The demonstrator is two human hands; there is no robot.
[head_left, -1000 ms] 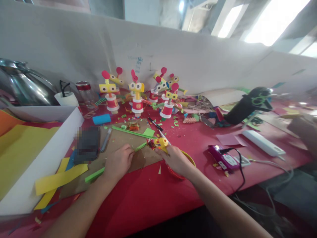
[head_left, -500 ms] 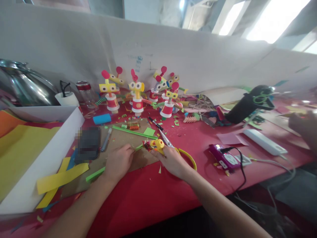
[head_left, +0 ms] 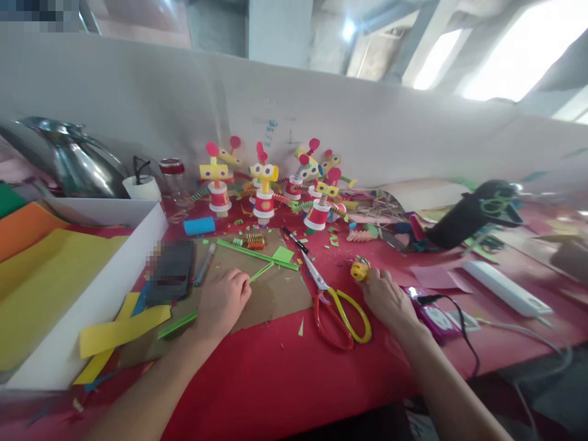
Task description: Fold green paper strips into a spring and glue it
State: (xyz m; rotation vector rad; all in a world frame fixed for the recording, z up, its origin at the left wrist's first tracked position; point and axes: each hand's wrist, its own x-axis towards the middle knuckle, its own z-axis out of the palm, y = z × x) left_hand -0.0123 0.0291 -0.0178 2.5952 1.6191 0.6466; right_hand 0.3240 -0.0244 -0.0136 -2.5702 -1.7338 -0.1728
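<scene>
My left hand is closed at the brown board, its fingertips pinching a green paper strip that sticks out to the right. Another green piece lies left of the wrist. To the right, my right hand is closed around a small yellow glue gun, low over the red table; my fingers hide most of its body. Between my hands lie scissors with one red and one yellow handle loop, and a black pen. A long green strip and a green paper square rest on the board.
Several paper-cup figures stand along the back wall. At left are a white box of coloured paper, a dark phone and yellow strips. A purple power socket with a cord and a white power strip lie at right.
My right hand has moved right with the glue gun, away from the green strip, uncovering the scissors. My left hand stays on the strip. The view has shifted slightly.
</scene>
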